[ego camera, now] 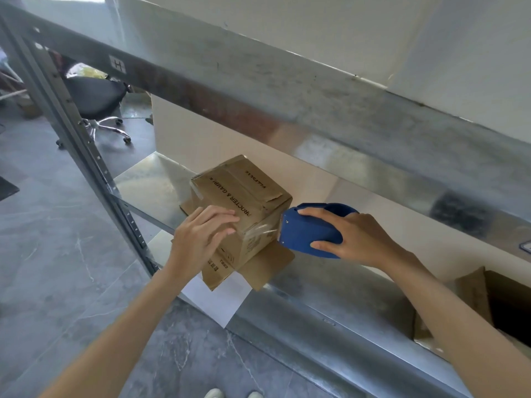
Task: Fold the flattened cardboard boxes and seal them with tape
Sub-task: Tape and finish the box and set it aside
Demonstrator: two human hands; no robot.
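Observation:
A small brown cardboard box (244,196) with black print stands folded on a metal shelf (149,182), on top of flattened cardboard (267,268). My left hand (201,234) lies on the box's near side with straight fingers pressing on it. My right hand (353,237) grips a blue tape dispenser (307,231) whose front edge is against the box's right corner. A strip of clear tape (258,229) runs across the near face between the dispenser and my left fingers. Clear tape also covers the box's far left corner.
A grey metal beam (287,104) of the rack crosses above the box, with a perforated upright post (86,145) at left. An open cardboard box (502,305) sits at right on the shelf. A white sheet (218,300) overhangs the shelf edge. An office chair (97,104) stands behind.

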